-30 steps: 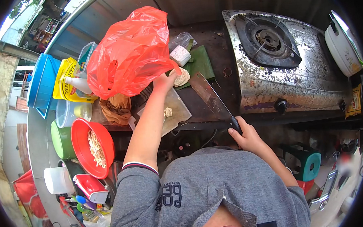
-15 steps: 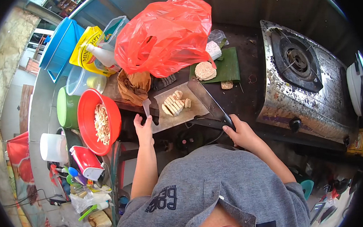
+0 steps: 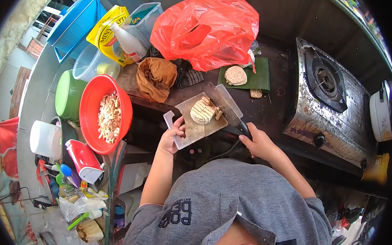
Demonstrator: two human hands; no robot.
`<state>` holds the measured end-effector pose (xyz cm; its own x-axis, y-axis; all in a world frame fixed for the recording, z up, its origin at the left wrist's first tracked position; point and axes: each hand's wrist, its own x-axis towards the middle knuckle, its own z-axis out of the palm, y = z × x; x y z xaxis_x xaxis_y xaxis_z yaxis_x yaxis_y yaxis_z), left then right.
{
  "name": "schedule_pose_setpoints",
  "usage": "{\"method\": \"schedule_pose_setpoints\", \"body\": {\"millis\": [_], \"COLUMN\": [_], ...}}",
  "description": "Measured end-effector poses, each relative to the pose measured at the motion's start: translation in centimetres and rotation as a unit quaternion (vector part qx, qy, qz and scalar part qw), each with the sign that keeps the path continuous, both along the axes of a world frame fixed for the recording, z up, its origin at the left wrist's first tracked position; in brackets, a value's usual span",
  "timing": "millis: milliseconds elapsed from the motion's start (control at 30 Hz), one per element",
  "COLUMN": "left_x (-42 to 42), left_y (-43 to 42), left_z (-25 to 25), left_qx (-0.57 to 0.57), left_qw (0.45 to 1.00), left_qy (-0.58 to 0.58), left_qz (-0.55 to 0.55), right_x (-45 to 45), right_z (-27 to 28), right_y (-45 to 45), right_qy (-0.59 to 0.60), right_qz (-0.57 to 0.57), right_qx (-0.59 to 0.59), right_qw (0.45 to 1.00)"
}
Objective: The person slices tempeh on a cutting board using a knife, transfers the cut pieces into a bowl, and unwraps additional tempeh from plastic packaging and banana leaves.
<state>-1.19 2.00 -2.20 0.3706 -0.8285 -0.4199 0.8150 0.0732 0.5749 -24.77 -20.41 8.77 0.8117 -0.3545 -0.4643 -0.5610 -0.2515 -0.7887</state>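
My left hand (image 3: pixel 172 138) grips a translucent cutting board (image 3: pixel 189 140) at its left side, by the handle, with the fingers partly under it. A round of sliced tempeh (image 3: pixel 202 112) lies on the board, its slices close together and a few pieces loose at the right. My right hand (image 3: pixel 259 143) is wrapped round the black handle of a broad knife (image 3: pixel 225 103). The blade lies along the board's right side, beside the loose pieces. To the left stands a red bowl (image 3: pixel 87 115) with chopped pieces (image 3: pixel 109 118) in it.
Behind the board are a brown cloth (image 3: pixel 156 77), a red plastic bag (image 3: pixel 203 27), and a pale tempeh round (image 3: pixel 236 75) on a green leaf (image 3: pixel 258 79). A gas stove (image 3: pixel 334 109) stands right. A green tub (image 3: pixel 68 96) and white bottle (image 3: pixel 128 42) are left.
My left hand has gone from open fingers beside the board to a grip on it. The board is lifted and tilted, and the knife is now close against its right side.
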Motion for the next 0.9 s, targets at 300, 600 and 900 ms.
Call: {"method": "schedule_pose_setpoints", "body": {"millis": [300, 600, 900], "left_x": [-0.1, 3.8, 8.2], "left_y": [4.2, 15.0, 21.5], "left_z": [0.9, 7.9, 19.1], "left_qx": [-0.088, -0.162, 0.144], "left_qw": [0.992, 0.961, 0.848], "left_qy": [0.044, -0.095, -0.33], "left_qz": [0.08, 0.202, 0.389], "right_x": [2.2, 11.8, 25.0], "right_z": [0.7, 6.9, 7.1], "right_y": [3.4, 9.4, 16.4], "right_qy": [-0.063, -0.159, -0.25], "right_qz": [0.043, 0.164, 0.24], "right_qx": [-0.082, -0.123, -0.121], "right_qw": [0.994, 0.966, 0.93]}}
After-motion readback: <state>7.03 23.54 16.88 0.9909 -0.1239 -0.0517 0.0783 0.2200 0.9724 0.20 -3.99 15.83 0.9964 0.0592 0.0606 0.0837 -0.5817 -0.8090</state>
